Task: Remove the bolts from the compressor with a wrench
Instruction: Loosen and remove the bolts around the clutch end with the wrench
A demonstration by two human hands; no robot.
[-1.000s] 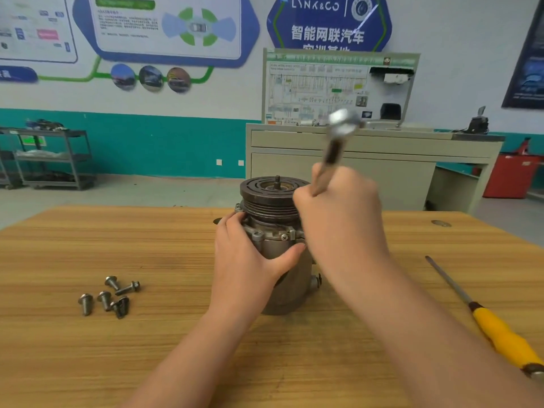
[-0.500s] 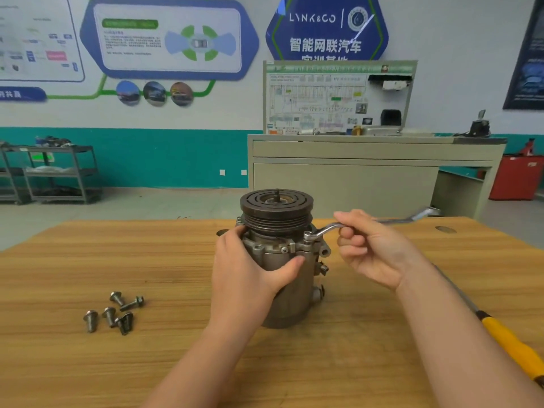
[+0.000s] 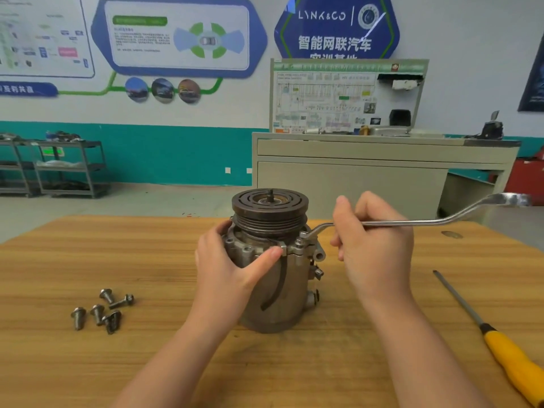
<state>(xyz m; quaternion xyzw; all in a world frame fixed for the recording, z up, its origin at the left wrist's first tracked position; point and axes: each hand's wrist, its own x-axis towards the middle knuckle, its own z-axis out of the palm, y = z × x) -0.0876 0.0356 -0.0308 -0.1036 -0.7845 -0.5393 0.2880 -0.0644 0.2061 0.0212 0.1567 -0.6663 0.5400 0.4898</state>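
Upright on wooden bench (image 3: 88, 363): grey metal compressor (image 3: 272, 278), clasped steady by left hand (image 3: 232, 272); right hand (image 3: 374, 245) gripping offset steel wrench (image 3: 412, 222), ring seated over flange bolt (image 3: 300, 241) for leverage.

The blue hexagonal wall sign (image 3: 337, 28) carries the brand "LYNK&CO" in white letters, followed by a vertical bar and a round emblem. Below it stands the line "智能网联汽车". A further line beneath is cut off by the training board (image 3: 347, 97) and cannot be read. Print on the wall posters (image 3: 179, 39) and on the board's wiring diagram is too small to read.
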